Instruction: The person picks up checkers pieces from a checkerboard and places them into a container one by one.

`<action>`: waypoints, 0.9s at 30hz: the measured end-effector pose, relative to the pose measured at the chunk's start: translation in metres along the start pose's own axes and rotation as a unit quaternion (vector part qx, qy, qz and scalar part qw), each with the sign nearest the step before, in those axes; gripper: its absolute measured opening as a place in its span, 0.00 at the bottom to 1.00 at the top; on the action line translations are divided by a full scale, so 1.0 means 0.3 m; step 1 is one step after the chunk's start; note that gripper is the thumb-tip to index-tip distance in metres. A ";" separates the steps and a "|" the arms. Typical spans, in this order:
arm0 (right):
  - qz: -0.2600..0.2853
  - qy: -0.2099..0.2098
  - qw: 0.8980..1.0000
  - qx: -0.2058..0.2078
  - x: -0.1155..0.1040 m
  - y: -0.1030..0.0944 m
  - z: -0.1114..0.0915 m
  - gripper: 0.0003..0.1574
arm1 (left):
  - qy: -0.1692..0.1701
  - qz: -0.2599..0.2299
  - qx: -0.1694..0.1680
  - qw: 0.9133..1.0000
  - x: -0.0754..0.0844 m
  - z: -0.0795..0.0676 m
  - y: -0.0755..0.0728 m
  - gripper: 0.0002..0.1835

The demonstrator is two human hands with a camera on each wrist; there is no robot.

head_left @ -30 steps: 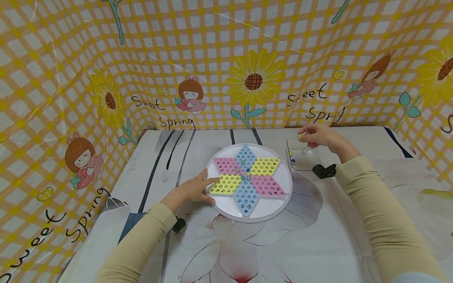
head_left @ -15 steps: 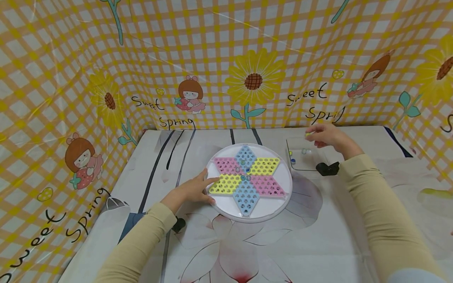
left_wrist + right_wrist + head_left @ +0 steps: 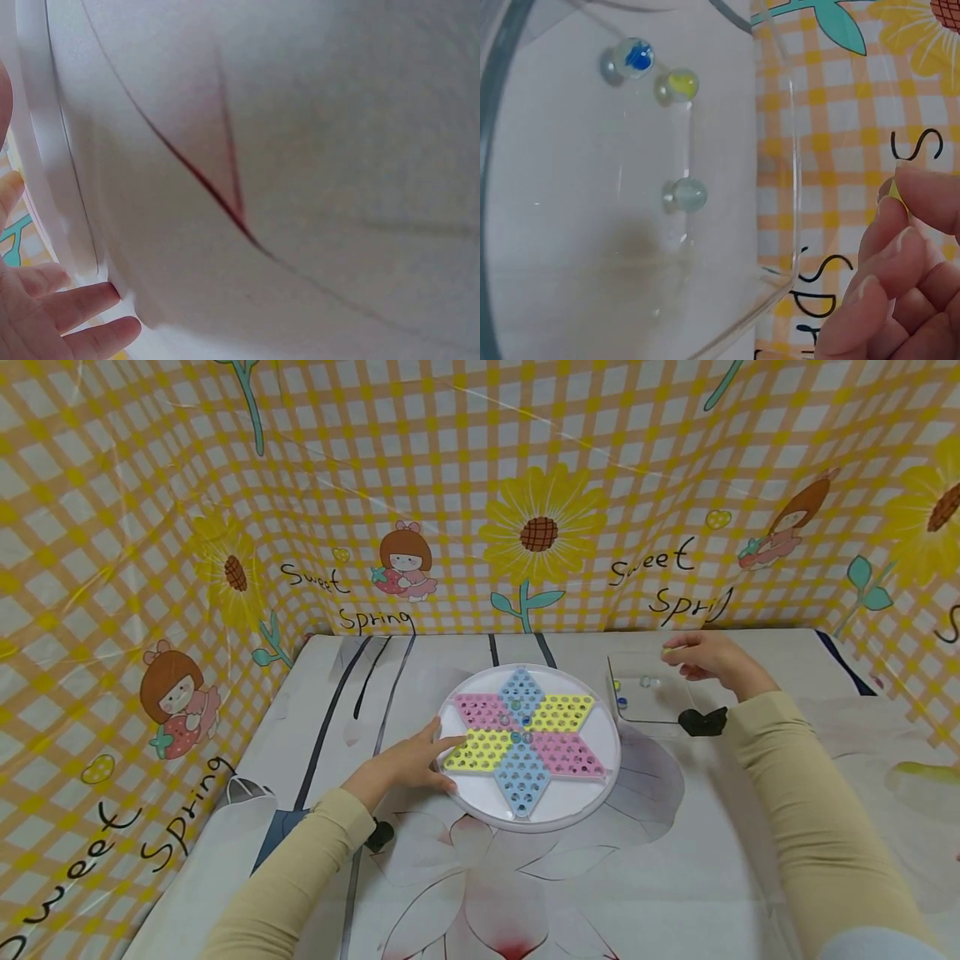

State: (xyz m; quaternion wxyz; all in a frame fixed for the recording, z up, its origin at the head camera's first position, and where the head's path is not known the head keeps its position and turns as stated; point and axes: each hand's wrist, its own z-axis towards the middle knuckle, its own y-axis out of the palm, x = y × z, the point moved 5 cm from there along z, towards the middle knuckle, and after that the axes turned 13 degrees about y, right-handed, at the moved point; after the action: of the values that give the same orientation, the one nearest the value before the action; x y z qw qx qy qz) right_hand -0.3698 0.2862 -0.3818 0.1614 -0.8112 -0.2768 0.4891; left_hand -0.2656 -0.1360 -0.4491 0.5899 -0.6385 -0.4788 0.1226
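Note:
A round white Chinese checkers board [image 3: 472, 797] bears a star of pink, yellow and blue points. Several glass marbles sit around its centre. My left hand [image 3: 408, 762] lies at the board's left edge, fingers spread over the rim; its fingers [image 3: 79, 304] look fairly straight in the left wrist view. Over the back right corner of a clear box [image 3: 648, 721], my right hand [image 3: 708, 658] pinches a yellow-streaked marble [image 3: 896, 193] between thumb and fingertips. Inside the box lie a blue-streaked marble [image 3: 634, 58], a yellow-streaked marble [image 3: 681, 85] and a pale marble [image 3: 690, 195].
A checked cloth [image 3: 450, 435] with sunflowers hangs behind and beside the table. The tabletop [image 3: 600, 893] has a printed floral cover. Black wrist pieces [image 3: 703, 722] show by both cuffs. The box's raised walls stand right of the board.
My right hand has moved right across the back of the box, still pinching the marble. The left hand and the board have stayed where they were.

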 end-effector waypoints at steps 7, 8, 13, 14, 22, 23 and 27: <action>-0.015 -0.001 1.000 -0.005 0.029 -0.006 0.012 0.31 | -0.001 -0.003 -0.001 1.000 0.004 0.000 -0.002 0.43; -0.015 0.001 1.000 -0.006 0.033 -0.007 0.014 0.31 | 0.000 -0.003 -0.001 1.000 0.004 0.000 -0.002 0.43; -0.022 0.008 1.000 -0.019 0.052 -0.007 0.019 0.31 | 0.001 -0.011 0.002 1.000 0.003 0.000 0.001 0.43; -0.025 0.010 0.999 -0.022 0.056 -0.007 0.020 0.31 | 0.001 -0.013 0.003 1.000 0.003 0.000 0.001 0.43; -0.040 0.015 0.998 -0.041 0.073 -0.001 0.020 0.29 | 0.000 -0.008 0.006 1.000 0.005 0.000 -0.001 0.43; -0.039 0.015 0.998 -0.042 0.074 -0.001 0.019 0.28 | 0.000 -0.008 0.005 1.000 0.005 0.000 -0.001 0.43; -0.038 0.019 0.998 -0.040 0.075 0.000 0.017 0.24 | 0.001 -0.011 0.005 1.000 0.008 -0.003 -0.002 0.43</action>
State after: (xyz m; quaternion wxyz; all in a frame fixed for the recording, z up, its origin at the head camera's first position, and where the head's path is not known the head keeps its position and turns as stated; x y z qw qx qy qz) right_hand -0.3658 0.2999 -0.4001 0.1524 -0.8149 -0.3241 0.4558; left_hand -0.2640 -0.1347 -0.4473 0.5949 -0.6303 -0.4846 0.1186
